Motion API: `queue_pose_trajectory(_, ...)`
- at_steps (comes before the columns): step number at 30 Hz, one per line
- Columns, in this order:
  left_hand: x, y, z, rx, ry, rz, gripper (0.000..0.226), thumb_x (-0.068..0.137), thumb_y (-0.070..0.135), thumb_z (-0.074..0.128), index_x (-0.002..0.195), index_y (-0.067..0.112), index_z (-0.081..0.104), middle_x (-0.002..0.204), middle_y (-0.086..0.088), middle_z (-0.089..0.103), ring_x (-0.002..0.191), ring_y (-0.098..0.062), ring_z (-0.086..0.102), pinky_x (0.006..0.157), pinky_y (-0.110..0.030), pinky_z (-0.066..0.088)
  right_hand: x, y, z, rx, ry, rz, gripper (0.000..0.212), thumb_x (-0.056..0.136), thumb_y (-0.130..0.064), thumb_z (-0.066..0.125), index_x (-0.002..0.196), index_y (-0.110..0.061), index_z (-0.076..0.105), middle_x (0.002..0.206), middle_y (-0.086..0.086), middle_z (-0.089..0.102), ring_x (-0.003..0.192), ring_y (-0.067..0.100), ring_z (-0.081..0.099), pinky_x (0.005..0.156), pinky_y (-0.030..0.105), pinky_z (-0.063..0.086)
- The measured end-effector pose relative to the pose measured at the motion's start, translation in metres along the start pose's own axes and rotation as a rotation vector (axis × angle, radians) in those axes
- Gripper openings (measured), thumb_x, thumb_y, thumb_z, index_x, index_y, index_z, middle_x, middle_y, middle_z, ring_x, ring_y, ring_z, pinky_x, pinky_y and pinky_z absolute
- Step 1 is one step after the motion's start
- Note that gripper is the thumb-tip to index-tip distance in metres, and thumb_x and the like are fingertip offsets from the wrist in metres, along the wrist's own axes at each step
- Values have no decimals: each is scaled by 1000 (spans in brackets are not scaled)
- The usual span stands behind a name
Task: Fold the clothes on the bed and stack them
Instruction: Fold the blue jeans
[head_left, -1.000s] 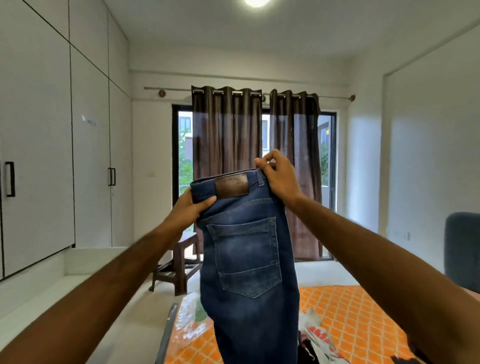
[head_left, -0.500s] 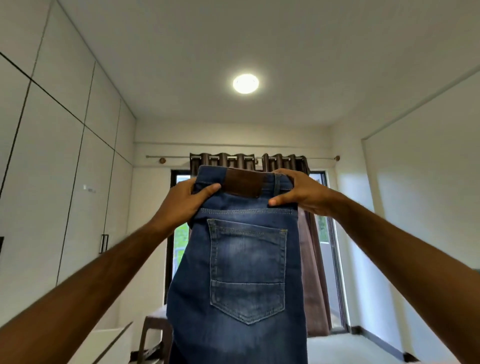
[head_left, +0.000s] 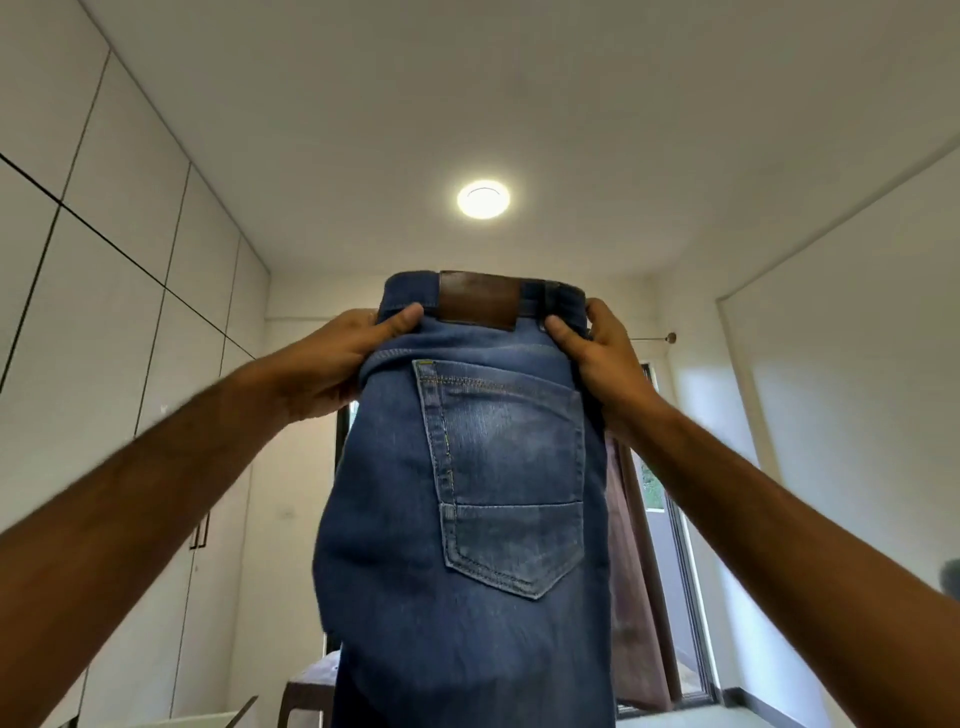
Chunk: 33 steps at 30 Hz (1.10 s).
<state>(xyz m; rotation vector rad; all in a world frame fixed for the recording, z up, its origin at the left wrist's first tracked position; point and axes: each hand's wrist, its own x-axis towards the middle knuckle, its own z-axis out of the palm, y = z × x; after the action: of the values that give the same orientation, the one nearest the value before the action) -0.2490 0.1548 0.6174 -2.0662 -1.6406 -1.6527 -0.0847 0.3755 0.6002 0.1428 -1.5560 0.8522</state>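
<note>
A pair of blue jeans (head_left: 467, 519) hangs in front of me, folded lengthwise, back pocket and brown leather waistband patch facing me. My left hand (head_left: 332, 358) grips the left end of the waistband, thumb on the front. At the right end, my right hand (head_left: 597, 353) grips the waistband with its thumb pressed on the denim. Both arms are stretched up and forward. The legs of the jeans run out of the bottom of the view. The bed and the other clothes are out of view.
White wardrobe doors (head_left: 130, 364) line the left wall. A round ceiling lamp (head_left: 483, 199) glows overhead. Behind the jeans are a brown curtain (head_left: 634, 597), a window (head_left: 670, 571) and a dark wooden stool (head_left: 306, 701).
Both hands have lifted the jeans higher and my view has tilted up toward the ceiling. The orange bed cover and loose clothes have dropped out of view.
</note>
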Motion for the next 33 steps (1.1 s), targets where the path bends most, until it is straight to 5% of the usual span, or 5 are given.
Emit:
queue_pose_trajectory(7,1,-17,17,-228,0,-140,44,95,44,50,111,7,67,97,-12,73,78,-18,73,62,-27,58,-8,-2,9,452,-114,335,20,100,-21,59,106,-2,65,80,8,74,67,21,71,58,29,58)
queue_pose_trajectory(18,-242,-251,168,-566,34,-685,35,95,24,54,120,3,67,115,-20,71,100,-28,72,80,-30,59,-343,193,-14,278,-176,954,34,95,-27,66,118,-3,67,117,25,70,104,38,69,90,48,58)
queue_pose_trajectory(23,-414,-313,228,-438,-141,-1056,64,80,52,77,130,14,62,125,-10,69,117,-32,65,103,-48,50,-534,210,-29,192,-187,1238,30,96,-21,64,125,-12,62,118,14,72,104,31,71,80,39,59)
queue_pose_trajectory(27,-449,-322,229,-420,-197,-1110,48,89,26,72,135,22,55,128,-1,68,117,-22,66,105,-50,48,-561,209,-32,232,-287,1337,32,99,-19,59,130,-13,62,124,15,70,109,33,69,83,39,58)
queue_pose_trajectory(33,-458,-348,213,-413,-375,-1111,63,81,30,80,137,30,51,132,0,66,121,-21,63,104,-55,48,-547,223,-42,440,-540,1606,30,97,-8,56,126,-3,65,123,18,69,106,27,71,83,32,60)
